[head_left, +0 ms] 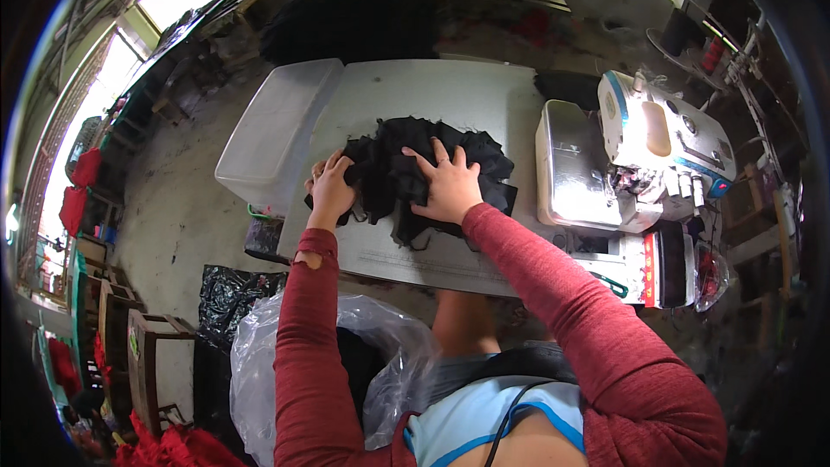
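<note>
A loose heap of black fabric pieces [402, 175] with frayed edges lies crumpled on the grey sewing table [372, 95]. At the heap's left edge, my left hand [331, 192] has its fingers bent around some of the cloth. My right hand [451, 183] rests on top of the pile, its fingers spread and stretched out over the fabric. Both forearms, in red sleeves, reach in from below.
A sewing machine [666, 134] stands on the right beside a shiny lidded box [577, 164]. On the left is a frosted plastic bin [275, 125]. Below the table's front edge hang a clear plastic bag [259, 363] and a black bag [229, 294]. Teal thread snips [610, 284] lie near the machine.
</note>
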The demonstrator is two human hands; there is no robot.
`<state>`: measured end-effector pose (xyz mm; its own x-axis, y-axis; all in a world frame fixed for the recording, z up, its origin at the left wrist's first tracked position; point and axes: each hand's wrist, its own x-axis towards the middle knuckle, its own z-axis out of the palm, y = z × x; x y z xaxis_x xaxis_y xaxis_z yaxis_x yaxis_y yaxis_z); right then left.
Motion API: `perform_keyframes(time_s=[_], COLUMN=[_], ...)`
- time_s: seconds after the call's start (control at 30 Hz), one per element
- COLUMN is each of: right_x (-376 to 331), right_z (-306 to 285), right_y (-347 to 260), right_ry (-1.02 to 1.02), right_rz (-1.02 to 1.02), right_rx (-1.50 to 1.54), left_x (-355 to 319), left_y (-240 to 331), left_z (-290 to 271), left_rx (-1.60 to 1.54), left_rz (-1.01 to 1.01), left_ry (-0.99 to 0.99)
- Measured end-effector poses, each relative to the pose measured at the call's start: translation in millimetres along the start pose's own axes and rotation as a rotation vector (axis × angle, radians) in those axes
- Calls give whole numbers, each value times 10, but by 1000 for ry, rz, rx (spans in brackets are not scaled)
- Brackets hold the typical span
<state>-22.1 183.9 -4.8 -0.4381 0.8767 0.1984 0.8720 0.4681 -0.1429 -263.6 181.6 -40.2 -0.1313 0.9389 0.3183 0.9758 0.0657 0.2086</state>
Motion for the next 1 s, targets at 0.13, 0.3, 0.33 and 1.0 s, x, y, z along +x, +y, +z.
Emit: perform_keyframes(time_s=[0.13,0.3,0.33,1.0], right_x=[1,1,3,-175], right_z=[0,-16,-12,-702], right_y=[-10,-32,-23,481], right_ry=[5,-10,-2,-14], right_rz=[-1,5,7,64], right_rx=[0,24,22,642], left_x=[167,318,382,-32], left_y=[15,131,209,795], left_z=[127,37,-76,-517], left_rx=[-71,-531,-667,-195], left_rz=[31,-156,-130,247], left_ry=[20,239,296,-117])
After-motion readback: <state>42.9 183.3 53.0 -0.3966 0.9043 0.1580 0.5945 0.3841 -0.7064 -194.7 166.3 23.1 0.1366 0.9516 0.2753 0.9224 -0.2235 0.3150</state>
